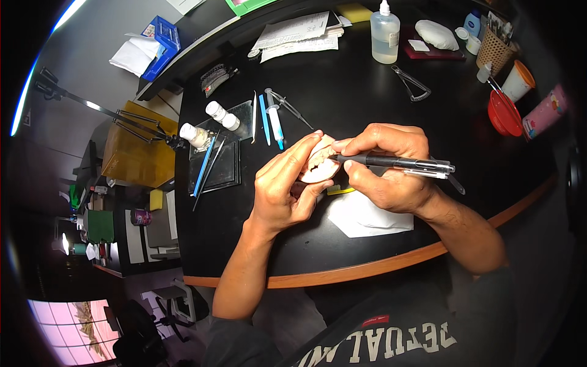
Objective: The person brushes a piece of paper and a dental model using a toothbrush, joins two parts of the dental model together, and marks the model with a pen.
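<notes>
My left hand [282,186] is closed around a pale plaster dental cast [322,174], with fingers along its far side and thumb on its near edge. A row of tooth shapes and a dark gap show on the cast. In my right hand [391,174] is a black pen [400,163] with a clear clip end, gripped between thumb and fingers. Its tip meets or nearly meets the cast; I cannot tell which. Below my hands lie a folded white tissue [361,215] and a yellow-bristled toothbrush [340,190], partly covered.
Beyond my left hand are a syringe [274,119], a blue stick [265,120], a divider [290,107] and white jars [222,115]. A caliper [411,84], a clear bottle [384,37] and papers [299,37] lie farther back. A red bowl [505,114] stands right.
</notes>
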`<action>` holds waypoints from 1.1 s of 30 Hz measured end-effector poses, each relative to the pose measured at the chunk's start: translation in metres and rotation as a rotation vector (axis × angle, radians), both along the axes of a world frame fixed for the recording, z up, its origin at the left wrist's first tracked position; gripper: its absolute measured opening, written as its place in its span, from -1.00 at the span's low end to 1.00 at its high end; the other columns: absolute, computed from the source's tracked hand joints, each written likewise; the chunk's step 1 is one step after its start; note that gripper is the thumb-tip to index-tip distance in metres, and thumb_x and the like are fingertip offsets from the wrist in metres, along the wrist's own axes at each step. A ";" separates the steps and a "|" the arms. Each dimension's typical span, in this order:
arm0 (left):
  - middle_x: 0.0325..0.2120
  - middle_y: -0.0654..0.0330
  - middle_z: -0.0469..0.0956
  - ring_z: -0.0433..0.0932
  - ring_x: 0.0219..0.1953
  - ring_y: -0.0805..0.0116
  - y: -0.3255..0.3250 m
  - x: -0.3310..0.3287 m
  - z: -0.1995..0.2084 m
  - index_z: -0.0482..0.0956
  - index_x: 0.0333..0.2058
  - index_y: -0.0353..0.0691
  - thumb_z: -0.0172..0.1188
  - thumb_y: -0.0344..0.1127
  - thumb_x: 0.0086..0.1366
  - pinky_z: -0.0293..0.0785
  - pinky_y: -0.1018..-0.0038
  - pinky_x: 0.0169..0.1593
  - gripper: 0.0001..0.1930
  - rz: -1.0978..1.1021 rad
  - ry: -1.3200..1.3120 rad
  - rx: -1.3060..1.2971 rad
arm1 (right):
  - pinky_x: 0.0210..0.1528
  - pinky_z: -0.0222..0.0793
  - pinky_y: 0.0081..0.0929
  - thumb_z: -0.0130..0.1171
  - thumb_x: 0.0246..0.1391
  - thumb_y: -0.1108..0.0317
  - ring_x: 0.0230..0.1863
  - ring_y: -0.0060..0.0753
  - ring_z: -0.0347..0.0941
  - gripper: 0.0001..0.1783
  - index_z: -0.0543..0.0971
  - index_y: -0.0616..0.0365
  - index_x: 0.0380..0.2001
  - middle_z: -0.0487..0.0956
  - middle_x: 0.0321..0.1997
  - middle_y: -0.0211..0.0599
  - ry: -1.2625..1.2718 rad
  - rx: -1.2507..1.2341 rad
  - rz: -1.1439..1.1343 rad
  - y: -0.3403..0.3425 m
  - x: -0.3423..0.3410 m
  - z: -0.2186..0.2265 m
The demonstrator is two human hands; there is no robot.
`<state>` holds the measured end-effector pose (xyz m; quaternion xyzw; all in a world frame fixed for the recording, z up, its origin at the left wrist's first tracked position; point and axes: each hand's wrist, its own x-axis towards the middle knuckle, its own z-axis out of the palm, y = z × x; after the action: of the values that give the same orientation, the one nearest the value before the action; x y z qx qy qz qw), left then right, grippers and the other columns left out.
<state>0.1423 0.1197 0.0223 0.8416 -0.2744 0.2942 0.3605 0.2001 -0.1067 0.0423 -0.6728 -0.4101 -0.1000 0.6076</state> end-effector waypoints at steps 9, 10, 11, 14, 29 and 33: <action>0.02 -0.04 0.75 0.78 -0.09 0.17 0.001 -0.005 0.007 0.62 0.20 -0.43 0.61 -0.29 0.04 0.56 0.39 -0.06 -0.27 0.105 -0.013 0.141 | -0.27 0.64 -0.52 0.31 -0.10 0.60 -0.36 -0.36 0.74 -0.85 0.64 0.33 -0.36 0.78 -0.28 -0.02 -0.108 -0.026 -0.084 0.007 -0.009 -0.005; 0.02 -0.04 0.75 0.78 -0.08 0.16 0.002 -0.005 0.007 0.62 0.20 -0.43 0.61 -0.30 0.03 0.56 0.39 -0.06 -0.27 0.111 -0.018 0.150 | -0.27 0.64 -0.52 0.31 -0.10 0.60 -0.36 -0.36 0.74 -0.85 0.64 0.33 -0.36 0.78 -0.28 -0.02 -0.106 -0.027 -0.083 0.007 -0.010 -0.004; 0.02 -0.04 0.75 0.78 -0.08 0.16 0.001 -0.005 0.007 0.62 0.20 -0.43 0.61 -0.31 0.03 0.56 0.39 -0.06 -0.27 0.116 -0.023 0.159 | -0.30 0.62 -0.52 0.32 -0.10 0.61 -0.38 -0.37 0.73 -0.84 0.64 0.33 -0.36 0.78 -0.29 -0.02 -0.123 -0.029 -0.082 0.007 -0.010 -0.004; 0.05 -0.06 0.74 0.78 -0.07 0.17 0.002 -0.005 0.006 0.62 0.20 -0.43 0.60 -0.32 0.03 0.57 0.38 -0.03 -0.28 0.102 0.022 0.110 | -0.35 0.58 -0.52 0.32 -0.11 0.62 -0.42 -0.39 0.70 -0.83 0.64 0.32 -0.36 0.77 -0.30 -0.01 -0.132 -0.026 -0.080 0.005 -0.008 -0.005; 0.07 -0.10 0.73 0.78 -0.11 0.18 -0.001 -0.005 0.005 0.63 0.20 -0.42 0.61 -0.35 -0.01 0.59 0.40 0.01 -0.26 0.063 0.044 0.031 | -0.46 0.50 -0.44 0.36 -0.12 0.56 -0.51 -0.39 0.64 -0.86 0.61 0.29 -0.44 0.66 -0.49 -0.18 -0.041 0.120 -0.071 0.007 -0.002 -0.009; 0.05 -0.08 0.74 0.78 -0.14 0.21 0.001 -0.006 0.008 0.63 0.20 -0.42 0.62 -0.33 -0.01 0.57 0.42 -0.01 -0.26 0.086 0.038 0.056 | -0.02 0.78 -0.28 0.30 -0.09 0.66 -0.39 -0.33 0.72 -0.86 0.61 0.35 -0.38 0.59 -0.52 -0.15 -0.091 0.035 -0.060 0.007 -0.008 -0.005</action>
<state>0.1365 0.1204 0.0299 0.8678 -0.2392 0.2854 0.3291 0.1923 -0.0997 0.0374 -0.6688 -0.4151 -0.1560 0.5967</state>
